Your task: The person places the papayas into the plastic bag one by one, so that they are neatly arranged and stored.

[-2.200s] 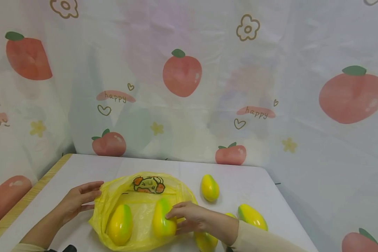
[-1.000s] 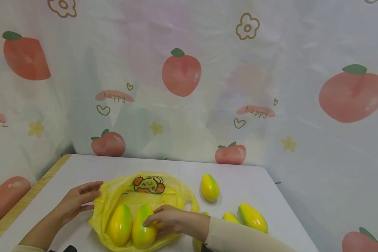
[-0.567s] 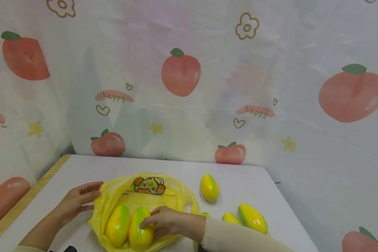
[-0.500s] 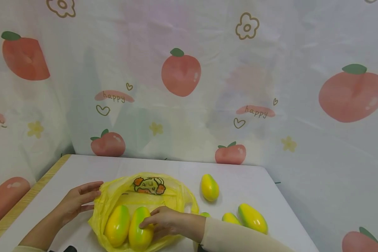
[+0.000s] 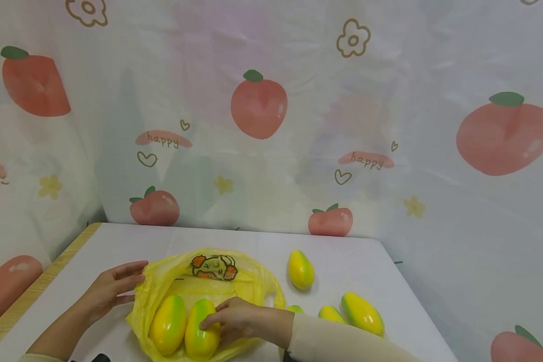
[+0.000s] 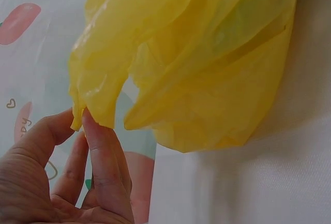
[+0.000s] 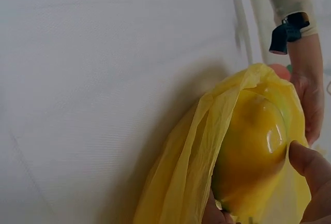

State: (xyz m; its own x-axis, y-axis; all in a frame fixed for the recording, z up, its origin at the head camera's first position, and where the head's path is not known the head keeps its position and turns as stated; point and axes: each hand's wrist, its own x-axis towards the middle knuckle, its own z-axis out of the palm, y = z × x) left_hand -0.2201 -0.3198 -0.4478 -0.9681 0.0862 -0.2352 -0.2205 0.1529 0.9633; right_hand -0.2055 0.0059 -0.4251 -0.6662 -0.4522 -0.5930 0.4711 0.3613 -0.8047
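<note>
A table (image 5: 344, 264) carries a bag (image 5: 255, 281) and fruits (image 5: 301, 270).

Bag (image 5: 253, 274) is yel. w/ orange-blk cartoon (image 5: 214, 268), fruits (image 5: 168, 326) yel./grn, tabletop (image 5: 348, 269) wht.

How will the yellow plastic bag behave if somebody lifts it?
The yellow plastic bag will probably flop, because its thin walls are creased and folded. It may sag or tilt unevenly: the two mangoes inside look rounded and glossy, so apt to slide.

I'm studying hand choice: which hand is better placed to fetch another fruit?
Likely the right hand, once it releases its fruit: loose fruits lie nearer it; the left hand pinches the bag.
</note>
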